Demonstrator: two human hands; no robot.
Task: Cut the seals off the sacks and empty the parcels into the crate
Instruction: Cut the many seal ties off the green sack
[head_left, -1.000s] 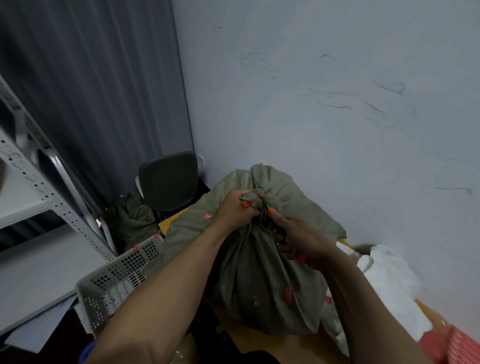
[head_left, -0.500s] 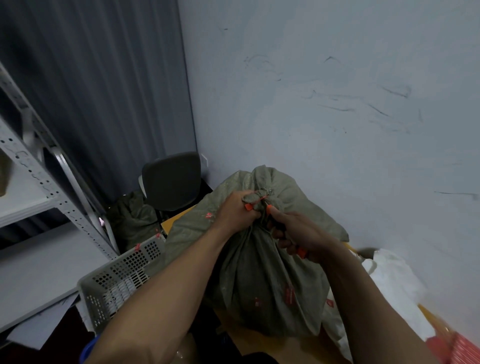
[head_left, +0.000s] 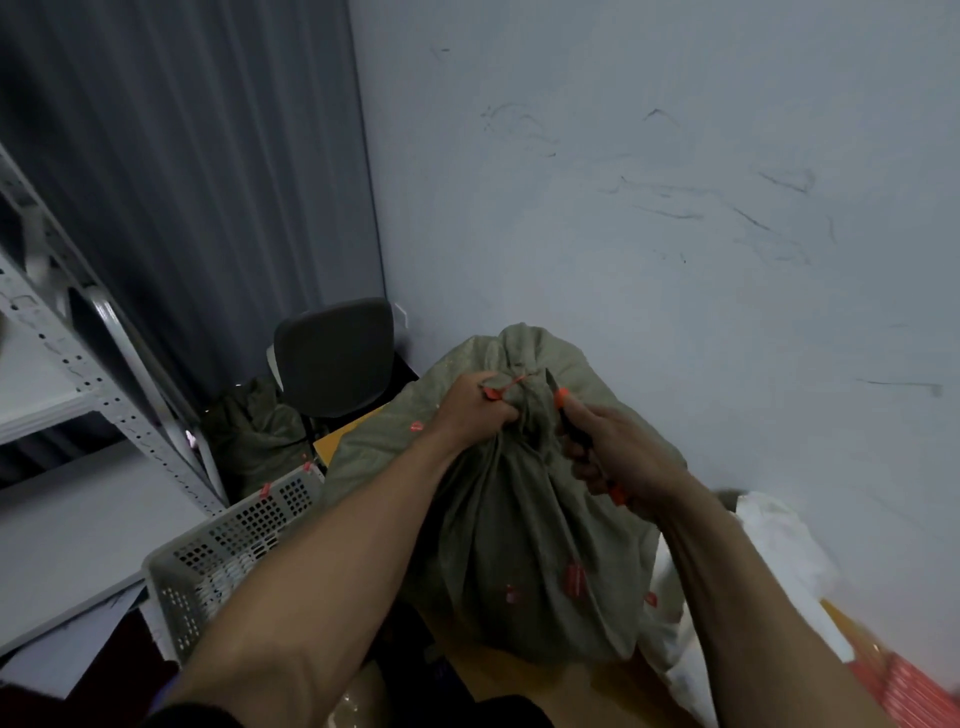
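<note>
A full olive-green sack (head_left: 524, 530) stands upright on a wooden table (head_left: 540, 680) against the wall. My left hand (head_left: 475, 410) grips its bunched neck, where a thin red seal (head_left: 506, 387) loops across the cloth. My right hand (head_left: 618, 452) grips an orange-handled cutter (head_left: 563, 402) just right of the neck, its dark blade tip pointing up beside the seal. A white perforated crate (head_left: 228, 545) sits to the left of the sack, below my left forearm.
A grey metal shelf rack (head_left: 98, 395) stands at far left. A dark chair (head_left: 332, 356) and another green sack (head_left: 254, 436) fill the corner behind the crate. White bags (head_left: 774, 551) lie right of the sack, a red object (head_left: 914, 691) at bottom right.
My right hand has pulled away from the sack neck to the right, and the cutter's blade now stands clear beside the knot. My left hand keeps its grip on the neck.
</note>
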